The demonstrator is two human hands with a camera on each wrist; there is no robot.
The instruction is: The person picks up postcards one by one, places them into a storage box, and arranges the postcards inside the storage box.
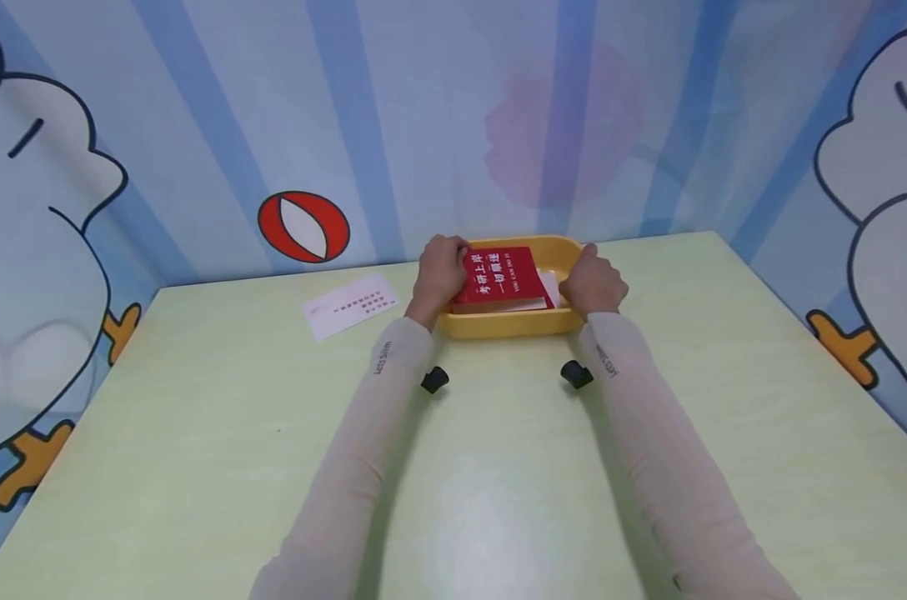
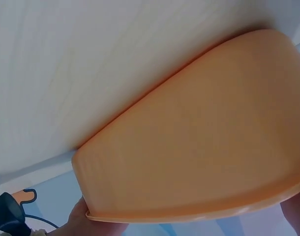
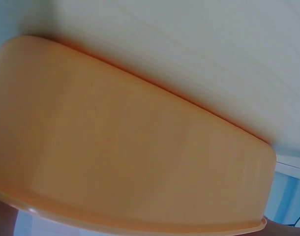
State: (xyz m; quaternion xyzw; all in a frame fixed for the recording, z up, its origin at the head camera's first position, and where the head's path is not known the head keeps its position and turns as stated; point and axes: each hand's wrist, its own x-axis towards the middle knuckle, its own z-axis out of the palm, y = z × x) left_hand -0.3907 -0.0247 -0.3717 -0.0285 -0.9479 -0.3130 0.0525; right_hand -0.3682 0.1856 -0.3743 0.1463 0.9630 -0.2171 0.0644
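Note:
A yellow plastic basket [image 1: 512, 327] stands at the back of the table. My left hand [image 1: 442, 271] grips its left end, with the fingers over the rim. At the opposite end my right hand [image 1: 596, 282] holds the rim in the same way. Inside the basket lies a thick red book [image 1: 501, 273] with white lettering on its cover, and a bit of white paper [image 1: 549, 285] shows beside it on the right. Both wrist views are filled by the smooth outer wall of the basket [image 2: 189, 132], its base edge right at the tabletop.
Left of the basket, a white card [image 1: 351, 305] with small printed lines lies flat on the pale table [image 1: 498, 467]. A blue striped backdrop [image 1: 438, 125] with cartoon figures rises directly behind the table's far edge. Black wrist cameras [image 1: 577, 374] hang under both forearms.

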